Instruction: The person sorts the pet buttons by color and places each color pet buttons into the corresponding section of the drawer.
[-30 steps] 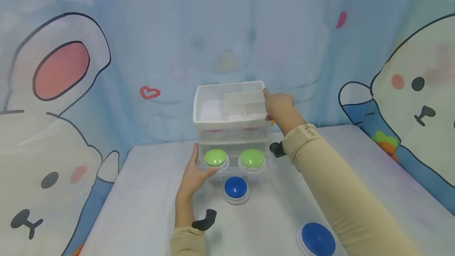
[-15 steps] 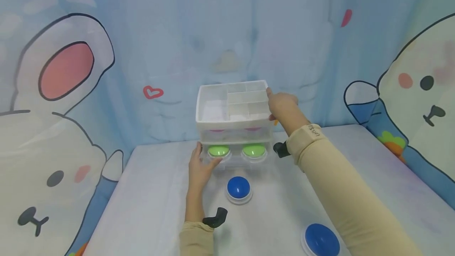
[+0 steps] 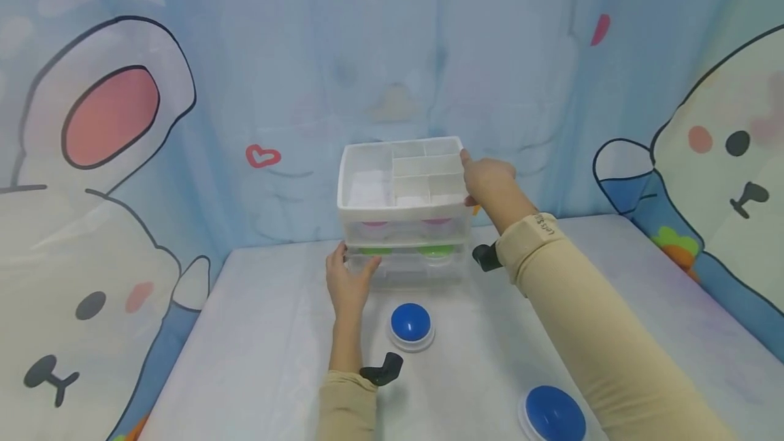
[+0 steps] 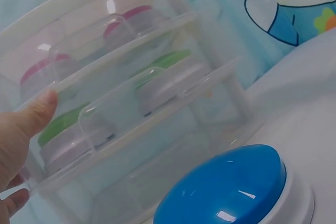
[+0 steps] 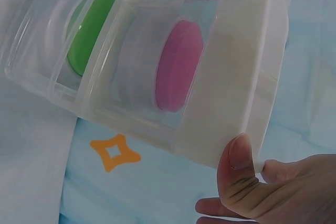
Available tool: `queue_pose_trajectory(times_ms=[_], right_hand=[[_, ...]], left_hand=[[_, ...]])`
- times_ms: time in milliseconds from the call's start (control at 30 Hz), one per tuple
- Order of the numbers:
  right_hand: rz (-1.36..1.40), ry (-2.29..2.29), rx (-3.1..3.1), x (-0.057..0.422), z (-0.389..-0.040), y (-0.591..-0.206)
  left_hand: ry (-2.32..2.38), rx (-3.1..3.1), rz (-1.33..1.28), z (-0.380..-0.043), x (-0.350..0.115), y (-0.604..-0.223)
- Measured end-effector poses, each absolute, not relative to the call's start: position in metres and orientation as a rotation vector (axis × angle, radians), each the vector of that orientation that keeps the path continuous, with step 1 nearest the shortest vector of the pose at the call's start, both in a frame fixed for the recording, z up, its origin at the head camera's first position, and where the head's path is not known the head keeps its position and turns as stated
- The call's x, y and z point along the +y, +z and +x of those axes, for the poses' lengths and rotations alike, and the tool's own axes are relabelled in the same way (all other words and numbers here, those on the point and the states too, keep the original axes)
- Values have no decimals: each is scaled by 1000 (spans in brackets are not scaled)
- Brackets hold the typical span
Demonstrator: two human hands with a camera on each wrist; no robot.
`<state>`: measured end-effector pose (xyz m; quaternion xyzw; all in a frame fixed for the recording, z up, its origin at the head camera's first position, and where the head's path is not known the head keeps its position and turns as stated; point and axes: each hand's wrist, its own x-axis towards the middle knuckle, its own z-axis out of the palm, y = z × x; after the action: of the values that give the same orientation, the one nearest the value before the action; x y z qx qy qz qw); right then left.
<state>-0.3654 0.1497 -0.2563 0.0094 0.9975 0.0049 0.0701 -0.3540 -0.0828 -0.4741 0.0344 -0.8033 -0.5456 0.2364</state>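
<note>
A small clear-and-white plastic drawer unit (image 3: 404,213) stands at the back of the table, with an open divided tray on top. Pink domed buttons (image 5: 181,66) show in its upper drawer. Green domed buttons (image 4: 165,61) sit in the drawer below, mostly covered from above in the head view. My left hand (image 3: 348,284) is at that lower drawer's (image 3: 416,267) left front corner, thumb against its front and fingers along the side. My right hand (image 3: 493,189) grips the unit's top right edge, thumb pressed on the white rim in the right wrist view.
One blue domed button (image 3: 411,324) with a white base sits on the table (image 3: 263,359) in front of the unit. A larger-looking blue button (image 3: 554,414) lies nearer, beside the right sleeve. A printed curtain (image 3: 294,87) hangs close behind the unit.
The lower drawer with the green buttons has slid inward, under the upper one, with my left hand moving along. My right hand keeps its hold on the unit.
</note>
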Motion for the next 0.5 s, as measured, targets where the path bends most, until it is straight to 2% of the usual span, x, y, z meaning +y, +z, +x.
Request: queue_pose_trajectory(times_ms=[500], right_hand=[[-15,-45,2997,152,-361,-256]], left_hand=[[-1469,-2124,194,-357,-70,-473]])
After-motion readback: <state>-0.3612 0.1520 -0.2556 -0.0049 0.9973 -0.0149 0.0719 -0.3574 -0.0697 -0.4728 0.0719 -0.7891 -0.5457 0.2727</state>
